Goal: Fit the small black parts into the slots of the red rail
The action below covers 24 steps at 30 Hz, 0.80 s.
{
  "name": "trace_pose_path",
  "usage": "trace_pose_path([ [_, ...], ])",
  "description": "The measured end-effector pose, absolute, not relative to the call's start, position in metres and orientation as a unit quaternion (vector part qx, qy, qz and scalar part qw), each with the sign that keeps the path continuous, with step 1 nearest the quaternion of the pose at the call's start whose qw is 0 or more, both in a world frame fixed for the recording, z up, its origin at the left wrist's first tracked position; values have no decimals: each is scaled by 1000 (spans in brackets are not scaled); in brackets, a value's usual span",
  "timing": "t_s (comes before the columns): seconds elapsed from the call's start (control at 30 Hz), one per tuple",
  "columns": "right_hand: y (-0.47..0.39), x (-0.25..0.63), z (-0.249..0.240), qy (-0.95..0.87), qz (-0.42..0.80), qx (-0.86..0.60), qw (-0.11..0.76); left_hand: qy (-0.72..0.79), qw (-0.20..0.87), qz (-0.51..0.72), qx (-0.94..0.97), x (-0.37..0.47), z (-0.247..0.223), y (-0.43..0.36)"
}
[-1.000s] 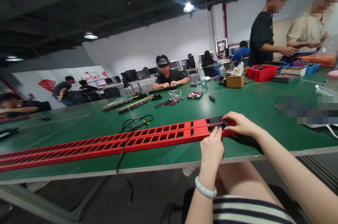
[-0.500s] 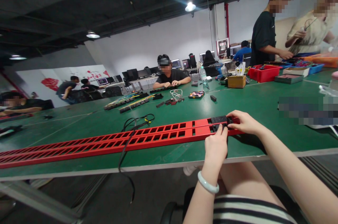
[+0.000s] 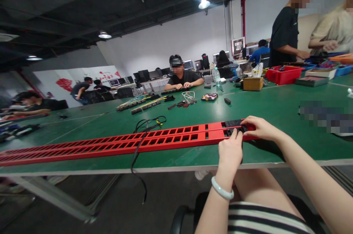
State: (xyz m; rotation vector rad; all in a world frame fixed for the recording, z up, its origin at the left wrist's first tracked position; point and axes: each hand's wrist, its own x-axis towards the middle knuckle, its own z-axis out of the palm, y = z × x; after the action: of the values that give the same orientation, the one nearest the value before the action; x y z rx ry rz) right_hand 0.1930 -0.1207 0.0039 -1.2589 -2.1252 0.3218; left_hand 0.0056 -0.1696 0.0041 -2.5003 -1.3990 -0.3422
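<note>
A long red slotted frame (image 3: 165, 139) lies along the table's front part, with black parts (image 3: 233, 123) set into its right end. My left hand (image 3: 231, 149), with a pale bracelet on its wrist, presses its fingertips on the black parts from the front. My right hand (image 3: 260, 128) curls around the frame's right end, thumb and fingers closed at a small black piece that is mostly hidden. A black cable (image 3: 136, 149) lies across the frame and hangs over the table's edge.
Behind the frame on the green table (image 3: 261, 105) are black strips with coloured wires (image 3: 149, 106), a small tray (image 3: 209, 97), a black block (image 3: 227, 100) and a bottle (image 3: 217, 76). A yellow box (image 3: 253, 83) and red bin (image 3: 284, 75) stand further right. People are around.
The view has shifted, so the frame and both hands appear slightly further right. Both hands remain at the frame's right end. The person in the light top at right has lowered a hand.
</note>
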Motion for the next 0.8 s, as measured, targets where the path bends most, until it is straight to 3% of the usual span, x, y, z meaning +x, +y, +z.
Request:
trace_pose_path([
  [0.8, -116, 194, 5, -821, 133, -470, 294, -491, 98, -110, -858, 6, 7, -169],
])
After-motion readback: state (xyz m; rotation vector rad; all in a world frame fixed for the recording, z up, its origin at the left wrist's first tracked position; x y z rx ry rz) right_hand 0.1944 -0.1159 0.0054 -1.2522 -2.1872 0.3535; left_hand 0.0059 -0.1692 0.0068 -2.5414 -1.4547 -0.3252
